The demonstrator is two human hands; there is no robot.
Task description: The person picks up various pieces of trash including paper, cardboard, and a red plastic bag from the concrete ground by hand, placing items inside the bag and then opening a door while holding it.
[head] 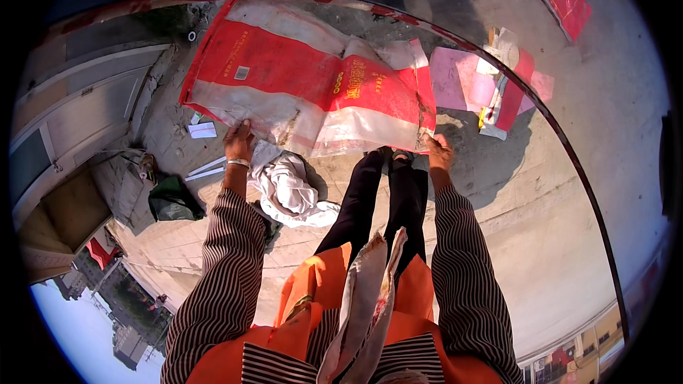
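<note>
A red and translucent white woven plastic sack (277,64), bearing printed writing and a barcode, is stretched flat in front of me above the ground. My left hand (238,141) pinches its near edge towards the left. At its near right corner, my right hand (439,150) grips the sack between thumb and fingers. Brown dirt marks the sack near both hands. Below it, a crumpled white cloth (291,186) lies on the ground between my left forearm and my legs.
Pink and red sheets (453,72) lie on the paving at the right, with another red sack (565,0) farther off. A dark green bag (173,200), white strips (205,169) and a metal-framed door (90,96) are at the left. A dark curved brim edge crosses the view.
</note>
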